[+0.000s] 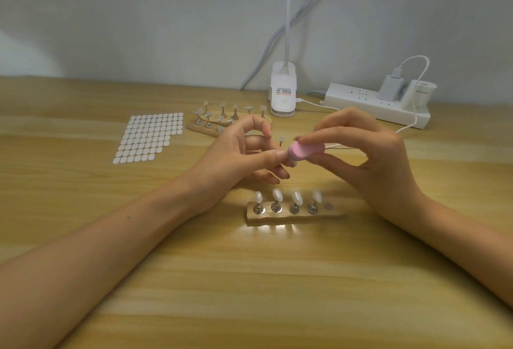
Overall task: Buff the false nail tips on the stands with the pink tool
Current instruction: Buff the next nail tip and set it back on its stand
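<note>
Your right hand pinches the pink tool between thumb and fingertips, held in the air just behind the near stand. Your left hand meets the tool's left end, thumb and finger closed on a small piece too blurred to identify. Four nail tips stand on the near stand, and its rightmost spot is bare. Behind-left of it are a far stand and a sticker sheet. Well behind it sit a lamp base and a power strip.

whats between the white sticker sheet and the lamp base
In the head view, the far wooden stands carrying nail tips lie between the sticker sheet and the lamp base. The left hand covers their near right end.
</note>
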The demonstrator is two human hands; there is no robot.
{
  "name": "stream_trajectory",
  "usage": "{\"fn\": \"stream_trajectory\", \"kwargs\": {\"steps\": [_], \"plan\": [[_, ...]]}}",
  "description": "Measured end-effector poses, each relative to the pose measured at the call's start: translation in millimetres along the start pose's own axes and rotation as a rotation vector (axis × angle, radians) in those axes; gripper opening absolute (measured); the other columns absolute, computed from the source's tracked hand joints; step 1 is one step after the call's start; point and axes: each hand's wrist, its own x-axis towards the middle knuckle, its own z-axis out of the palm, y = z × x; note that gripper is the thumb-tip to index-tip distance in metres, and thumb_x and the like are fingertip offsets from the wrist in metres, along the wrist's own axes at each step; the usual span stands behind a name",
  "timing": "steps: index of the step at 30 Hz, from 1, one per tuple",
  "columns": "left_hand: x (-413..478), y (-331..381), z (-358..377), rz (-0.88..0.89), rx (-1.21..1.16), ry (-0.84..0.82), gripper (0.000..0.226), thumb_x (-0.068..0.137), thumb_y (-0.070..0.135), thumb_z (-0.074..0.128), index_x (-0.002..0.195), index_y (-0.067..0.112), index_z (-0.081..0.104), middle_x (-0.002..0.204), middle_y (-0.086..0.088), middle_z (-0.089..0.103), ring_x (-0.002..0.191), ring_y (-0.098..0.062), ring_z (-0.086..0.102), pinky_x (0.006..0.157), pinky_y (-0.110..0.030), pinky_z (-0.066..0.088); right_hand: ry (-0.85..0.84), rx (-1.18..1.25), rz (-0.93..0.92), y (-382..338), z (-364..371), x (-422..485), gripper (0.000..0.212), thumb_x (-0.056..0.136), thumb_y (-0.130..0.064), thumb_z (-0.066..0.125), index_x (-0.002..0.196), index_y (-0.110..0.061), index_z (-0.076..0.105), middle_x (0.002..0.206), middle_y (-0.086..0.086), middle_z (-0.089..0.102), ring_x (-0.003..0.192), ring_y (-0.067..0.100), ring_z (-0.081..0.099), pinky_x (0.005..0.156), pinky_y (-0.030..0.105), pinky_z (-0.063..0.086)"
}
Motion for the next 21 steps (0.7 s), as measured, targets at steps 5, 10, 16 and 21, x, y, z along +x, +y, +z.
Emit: {"fn": "stream_trajectory", "kwargs": {"steps": [5,10,16,21], "plan": [[-0.8,-0.7,-0.2,-0.001,0.016,-0.006,0.037,0.078,0.014,0.075,0.101,0.014,0.046,0.082,-0.005,0.074,0.071,-0.02,0.073,0.06,-0.025,0.058,-0.025,0.015,-0.013,-0.1,-0.2,-0.6,0.02,0.085,-0.013,0.076,0.104,-0.009,0.075,0.094,0.009,0.066,0.089,0.021,0.065,0.079,0.033,0.053],[-1.0,-0.1,-0.2,-0.002,0.023,-0.012,0.037,0.077,0.014,0.076,0.099,0.015,0.046,0.083,-0.005,0.074,0.072,-0.022,0.074,0.06,-0.026,0.058,-0.04,0.007,-0.038,-1.3,1.9,-1.5,0.019,0.085,-0.015,0.075,0.103,-0.009,0.076,0.095,0.008,0.066,0.089,0.024,0.065,0.078,0.039,0.053],[-0.7,0.0,0.5,0.009,0.027,-0.013,0.037,0.077,0.014,0.075,0.099,0.015,0.046,0.082,-0.004,0.074,0.071,-0.021,0.073,0.06,-0.026,0.058,-0.018,-0.053,-0.047,-2.2,0.8,-0.6,0.018,0.085,-0.02,0.074,0.102,-0.014,0.075,0.094,0.002,0.067,0.087,0.026,0.06,0.078,0.04,0.048],[-0.8,0.0,0.8,0.004,0.023,-0.015,0.036,0.079,0.013,0.074,0.1,0.014,0.045,0.085,-0.008,0.075,0.071,-0.021,0.073,0.06,-0.026,0.058,0.02,-0.104,-0.017,-2.5,-1.1,0.5,0.019,0.084,-0.024,0.074,0.103,-0.021,0.072,0.095,-0.002,0.067,0.088,0.025,0.054,0.082,0.026,0.038]]}}
